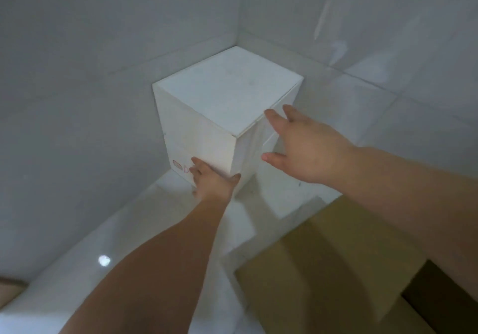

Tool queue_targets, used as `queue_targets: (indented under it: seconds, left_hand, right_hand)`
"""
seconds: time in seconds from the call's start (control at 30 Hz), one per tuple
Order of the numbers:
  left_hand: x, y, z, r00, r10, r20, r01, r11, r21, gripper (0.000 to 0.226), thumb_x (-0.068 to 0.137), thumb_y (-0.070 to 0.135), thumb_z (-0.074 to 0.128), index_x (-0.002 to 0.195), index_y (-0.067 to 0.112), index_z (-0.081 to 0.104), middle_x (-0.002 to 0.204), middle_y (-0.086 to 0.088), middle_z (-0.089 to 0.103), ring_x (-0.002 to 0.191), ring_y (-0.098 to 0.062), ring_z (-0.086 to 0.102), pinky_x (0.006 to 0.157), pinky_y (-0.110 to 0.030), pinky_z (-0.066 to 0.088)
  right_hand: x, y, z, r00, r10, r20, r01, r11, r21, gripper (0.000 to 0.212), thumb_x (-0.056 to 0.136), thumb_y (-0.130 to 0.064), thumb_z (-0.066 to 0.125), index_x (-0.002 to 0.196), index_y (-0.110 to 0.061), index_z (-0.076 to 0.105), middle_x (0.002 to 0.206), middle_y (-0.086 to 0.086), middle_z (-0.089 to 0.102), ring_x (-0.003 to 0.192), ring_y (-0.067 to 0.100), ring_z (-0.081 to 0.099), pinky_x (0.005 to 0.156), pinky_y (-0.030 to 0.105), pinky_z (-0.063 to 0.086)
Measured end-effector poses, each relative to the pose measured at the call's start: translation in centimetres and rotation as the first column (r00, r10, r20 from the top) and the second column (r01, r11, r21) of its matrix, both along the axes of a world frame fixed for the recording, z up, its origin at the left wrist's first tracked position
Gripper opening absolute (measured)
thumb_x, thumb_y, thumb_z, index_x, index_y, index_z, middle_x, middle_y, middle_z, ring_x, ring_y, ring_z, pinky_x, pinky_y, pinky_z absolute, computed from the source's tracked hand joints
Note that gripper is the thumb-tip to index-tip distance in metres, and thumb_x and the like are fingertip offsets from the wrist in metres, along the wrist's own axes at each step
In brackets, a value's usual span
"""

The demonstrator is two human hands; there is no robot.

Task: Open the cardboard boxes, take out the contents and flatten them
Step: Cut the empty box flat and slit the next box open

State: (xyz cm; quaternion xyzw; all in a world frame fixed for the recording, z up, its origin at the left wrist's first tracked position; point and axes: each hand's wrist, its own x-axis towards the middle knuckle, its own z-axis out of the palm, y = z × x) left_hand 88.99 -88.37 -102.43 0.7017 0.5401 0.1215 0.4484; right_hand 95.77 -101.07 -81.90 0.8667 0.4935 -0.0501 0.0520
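A closed white cardboard box (225,100) stands on the pale floor in the corner of two grey walls, small red marks printed low on its left face. My left hand (210,181) presses against the box's lower front corner, fingers on the left face and thumb around the edge. My right hand (302,142) hovers with fingers spread beside the box's right face, near its top edge, holding nothing. Whether it touches the box I cannot tell.
A brown cardboard box (336,261) with open flaps lies at the lower right, close to me. A scrap of brown cardboard (10,289) shows at the left edge. Glossy white floor tiles (144,219) stretch between them.
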Motion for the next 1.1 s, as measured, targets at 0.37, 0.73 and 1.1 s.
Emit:
queue_targets:
  seconds: [0.37,0.73,1.1]
  left_hand:
    - [-1.7,-9.8,9.3,0.93,0.051,-0.363,0.033,0.974,0.222,0.082,0.086,0.022,0.058,0.145,-0.007,0.008,0.149,-0.024,0.022,0.134,-0.036,0.033,0.106,-0.039,0.032]
    - [-7.7,-35.8,18.4,0.946,0.088,-0.313,0.044,0.919,0.391,0.051,0.085,0.012,0.053,0.134,0.008,0.041,0.122,-0.012,0.056,0.096,-0.028,0.057,0.072,-0.031,0.046]
    - [-13.5,-52.0,21.4,0.935,0.073,-0.348,0.098,0.888,0.449,0.054,0.083,0.017,0.054,0.136,0.016,0.044,0.133,-0.005,0.051,0.116,-0.024,0.052,0.089,-0.032,0.049]
  right_hand:
    - [3.7,-28.1,1.8,0.966,-0.228,-0.121,0.244,0.96,0.14,0.073,0.095,-0.046,0.048,0.153,-0.024,0.01,0.157,0.005,0.018,0.138,0.029,0.034,0.109,0.04,0.035]
    - [5.2,-48.7,2.2,0.983,-0.028,-0.18,0.08,0.956,0.284,0.062,0.096,-0.044,0.047,0.147,-0.018,0.025,0.145,0.009,0.036,0.127,0.032,0.045,0.1,0.043,0.043]
    - [4.2,-56.2,3.7,0.986,0.098,-0.136,-0.061,0.965,0.255,0.057,0.094,-0.043,0.05,0.141,-0.015,0.035,0.137,0.01,0.046,0.12,0.031,0.051,0.093,0.041,0.047]
